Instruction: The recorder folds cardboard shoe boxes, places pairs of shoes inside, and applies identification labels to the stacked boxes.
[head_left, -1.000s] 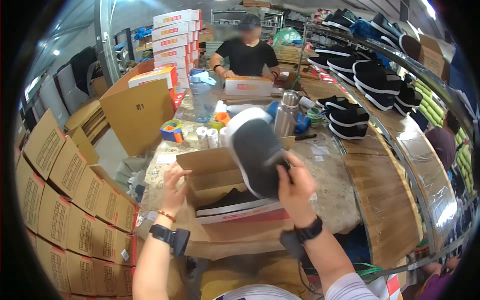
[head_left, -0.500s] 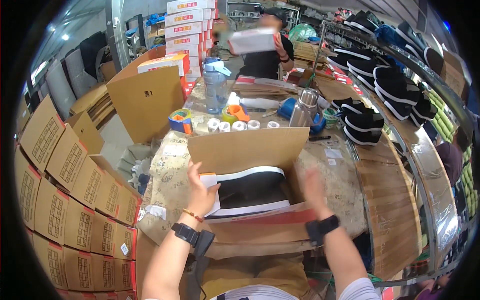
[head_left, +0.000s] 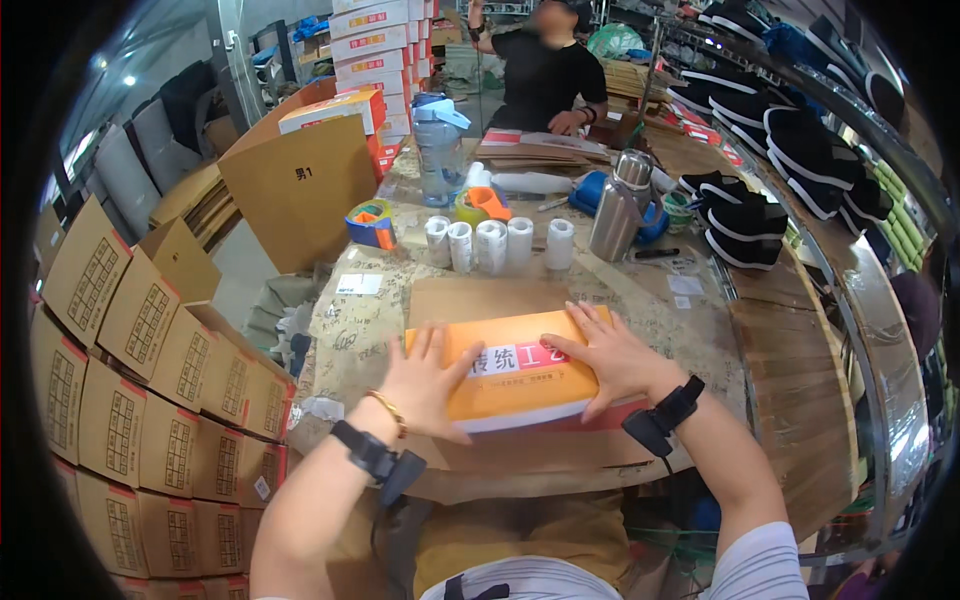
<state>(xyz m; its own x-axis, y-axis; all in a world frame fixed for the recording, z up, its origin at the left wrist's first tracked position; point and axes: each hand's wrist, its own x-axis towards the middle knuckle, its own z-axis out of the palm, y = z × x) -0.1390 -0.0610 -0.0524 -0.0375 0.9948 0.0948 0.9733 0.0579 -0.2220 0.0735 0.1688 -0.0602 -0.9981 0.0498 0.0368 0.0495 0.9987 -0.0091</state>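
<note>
An orange printed panel [head_left: 525, 395] with a white front edge lies over a cardboard shoebox [head_left: 540, 455] in front of me. The box's brown flap [head_left: 470, 296] leans back behind the panel. My left hand [head_left: 422, 385] rests on the panel's left end, fingers spread and thumb toward the middle. At its right end lies my right hand [head_left: 620, 362], also with spread fingers. Both palms face down and grip nothing. The shoes in the box are hidden under the panel.
White label rolls [head_left: 491, 245], a steel flask [head_left: 620, 205], a tape dispenser [head_left: 371, 225] and a blue bottle [head_left: 437, 155] stand beyond the box. Stacked cartons [head_left: 120, 400] line the left. Black shoes [head_left: 745, 235] are on the right. A person [head_left: 545, 75] stands across the table.
The orange panel now covers the black shoes that showed in the box. My right hand has come in from the side onto it. The box's flap has tipped back. The person opposite has lowered a white box.
</note>
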